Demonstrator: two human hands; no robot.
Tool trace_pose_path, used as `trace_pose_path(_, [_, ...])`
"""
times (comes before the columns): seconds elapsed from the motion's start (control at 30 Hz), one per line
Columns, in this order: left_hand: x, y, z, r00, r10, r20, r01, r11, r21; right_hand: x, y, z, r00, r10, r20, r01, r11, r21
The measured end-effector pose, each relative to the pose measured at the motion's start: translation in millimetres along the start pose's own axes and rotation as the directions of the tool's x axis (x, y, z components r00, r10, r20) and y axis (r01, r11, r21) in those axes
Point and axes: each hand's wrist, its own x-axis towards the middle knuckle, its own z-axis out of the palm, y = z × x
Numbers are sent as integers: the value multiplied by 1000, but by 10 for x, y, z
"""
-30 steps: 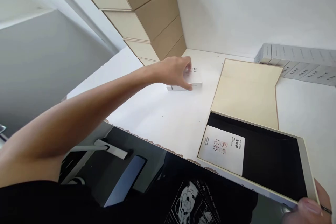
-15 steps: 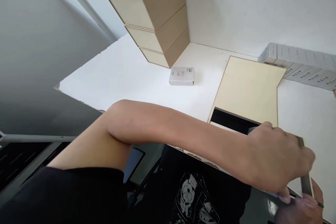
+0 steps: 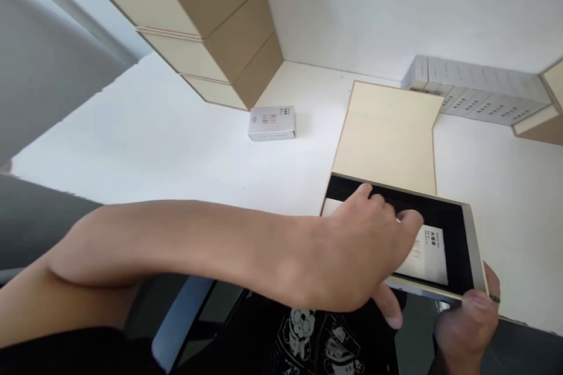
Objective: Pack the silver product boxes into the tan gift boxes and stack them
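Note:
My right hand (image 3: 468, 322) grips the near right corner of a cream gift box (image 3: 477, 249), its thumb on the rim and fingers along the outer right side. The box has a black interior, and its lid (image 3: 389, 135) lies folded back on the table. Inside is a white tea carton (image 3: 433, 255) with red and black print; a pale piece (image 3: 332, 206) shows at the left end. Over the box, my left hand (image 3: 365, 252) has bent fingers reaching inside, with its thumb apart by the front edge. Its fingertips are partly hidden, and nothing shows held in it.
A silver-white carton (image 3: 271, 123) lies on the white table (image 3: 197, 152). Tall stacked cream boxes (image 3: 237, 29) stand behind it on the left. A row of silver cartons (image 3: 484, 85) lines the wall, with another cream box (image 3: 536, 123) at its right end.
My left hand has moved from the gift box's right edge to over its middle, uncovering the printed carton inside. My right hand still holds the corner. The view has shifted rightward.

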Motion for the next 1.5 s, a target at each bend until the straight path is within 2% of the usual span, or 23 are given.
trace_pose_path(0.13, [21,10,-34,997,-46,61,49,997,-60,2,-47,10,998,-53,-15,52,995,-80])
trace_pose_path(0.2, [65,28,-44,995,-45,86,51,996,-67,6,-67,12,999,-53,9,53,996,-68])
trace_pose_path(0.37, [102,54,-2,996,-27,81,20,996,84,11,-142,31,998,-44,42,44,999,5])
trace_pose_path(0.47, [82,48,38,999,-29,39,21,983,184,4,-175,44,997,-57,45,57,998,4])
trace_pose_path(0.67, [111,18,69,1000,3,23,-7,980,199,15,-284,64,995,-87,58,86,996,12])
trace_pose_path(0.73, [122,30,82,1000,25,-14,-20,967,255,24,-311,63,993,-102,63,103,995,-13])
trace_pose_path(0.83, [137,53,95,999,45,-7,-41,943,330,29,-316,52,992,-109,63,111,994,-21])
trace_pose_path(0.97, [170,29,104,1000,4,-17,0,972,237,26,-304,47,995,-84,61,84,996,14])
trace_pose_path(1.13, [197,-27,135,999,-32,-44,37,991,131,38,-306,56,993,-110,41,111,993,-30])
trace_pose_path(1.5, [225,-1,153,998,-45,-32,43,996,-77,51,-335,60,991,-136,14,136,988,-69])
